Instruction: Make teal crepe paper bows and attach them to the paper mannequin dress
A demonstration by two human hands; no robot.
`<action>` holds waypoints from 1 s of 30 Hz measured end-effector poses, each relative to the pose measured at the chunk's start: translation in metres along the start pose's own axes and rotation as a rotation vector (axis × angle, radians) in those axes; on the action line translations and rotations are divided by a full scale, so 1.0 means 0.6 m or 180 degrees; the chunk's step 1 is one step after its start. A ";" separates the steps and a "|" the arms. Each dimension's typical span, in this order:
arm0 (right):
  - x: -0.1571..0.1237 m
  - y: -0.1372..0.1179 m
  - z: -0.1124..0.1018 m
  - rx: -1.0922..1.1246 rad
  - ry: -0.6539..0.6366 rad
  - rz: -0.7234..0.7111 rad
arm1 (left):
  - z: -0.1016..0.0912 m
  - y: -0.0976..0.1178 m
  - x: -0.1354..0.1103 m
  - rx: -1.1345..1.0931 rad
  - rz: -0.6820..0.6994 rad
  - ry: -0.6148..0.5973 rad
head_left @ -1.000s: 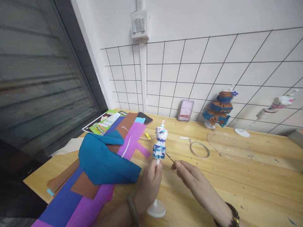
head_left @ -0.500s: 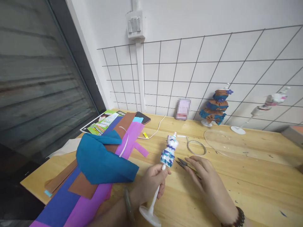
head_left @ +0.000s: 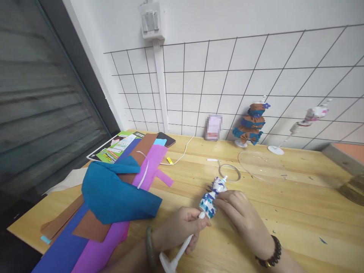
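A small white dress form (head_left: 209, 203), patched with torn blue, purple and teal bits, leans to the right above the wooden table. My left hand (head_left: 189, 223) is closed around its white stem, just below the body. The stand's round base hangs near the bottom edge. My right hand (head_left: 237, 210) has its bent fingers against the right side of the form at the waist, with the fingertips partly hidden. Dark purple pointed scraps stick out from the form's left side. The scissors are out of sight.
Teal crepe paper (head_left: 113, 193) lies over brown, blue and pink sheets on the left. A coil of wire (head_left: 229, 172) rests behind the form. Farther back stand a phone (head_left: 214, 127), a dressed form (head_left: 250, 123) and another white form (head_left: 308, 115).
My right hand has moved left from the scissors to the dress form. The form has tilted and shifted lower right. The scissors no longer show, and the view has turned slightly right.
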State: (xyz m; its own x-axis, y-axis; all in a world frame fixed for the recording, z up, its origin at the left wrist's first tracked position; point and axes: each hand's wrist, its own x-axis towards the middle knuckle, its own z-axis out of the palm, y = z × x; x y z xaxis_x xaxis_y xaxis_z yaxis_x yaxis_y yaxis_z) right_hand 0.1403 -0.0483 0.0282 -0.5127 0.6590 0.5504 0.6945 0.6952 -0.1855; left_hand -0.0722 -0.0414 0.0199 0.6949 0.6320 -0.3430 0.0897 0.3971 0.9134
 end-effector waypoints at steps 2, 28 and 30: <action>-0.001 -0.001 0.001 0.0045 -0.0037 0.0017 | 0.000 0.001 -0.001 0.0033 -0.0062 -0.0038; 0.005 -0.027 0.017 0.1326 0.0581 0.1351 | -0.008 0.000 0.014 -0.0876 0.0257 0.0031; 0.005 -0.030 0.021 0.1363 0.0562 0.1314 | -0.008 0.003 0.014 -0.1113 0.0255 -0.0106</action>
State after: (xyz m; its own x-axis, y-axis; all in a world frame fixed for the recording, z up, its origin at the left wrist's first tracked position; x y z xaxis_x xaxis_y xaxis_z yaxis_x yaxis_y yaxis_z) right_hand 0.1198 -0.0556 0.0227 -0.1282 0.8661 0.4831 0.5347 0.4706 -0.7019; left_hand -0.0698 -0.0321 0.0177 0.7132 0.6506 -0.2607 -0.2117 0.5545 0.8048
